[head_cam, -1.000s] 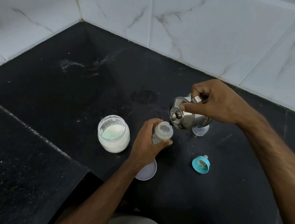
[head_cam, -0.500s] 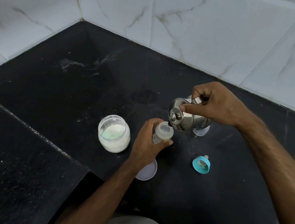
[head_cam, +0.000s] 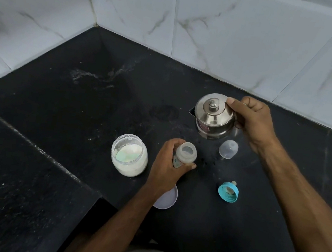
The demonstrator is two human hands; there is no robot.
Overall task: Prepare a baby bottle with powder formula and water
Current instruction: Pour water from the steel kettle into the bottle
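My left hand grips the open baby bottle, which stands upright on the black counter. My right hand holds a steel kettle by its handle, level and up to the right of the bottle, with its lid on. An open jar of white formula powder stands left of the bottle. The blue nipple ring lies on the counter to the right. A clear bottle cap rests just below the kettle.
A white jar lid lies under my left wrist. White marble-tiled walls close the counter at the back and left. A raised black ledge runs along the near left. Spilled specks dot the counter near the bottle.
The kettle was tilted with its spout over the bottle mouth; my right hand has turned it upright and drawn it back to the right, uncovering the clear cap.
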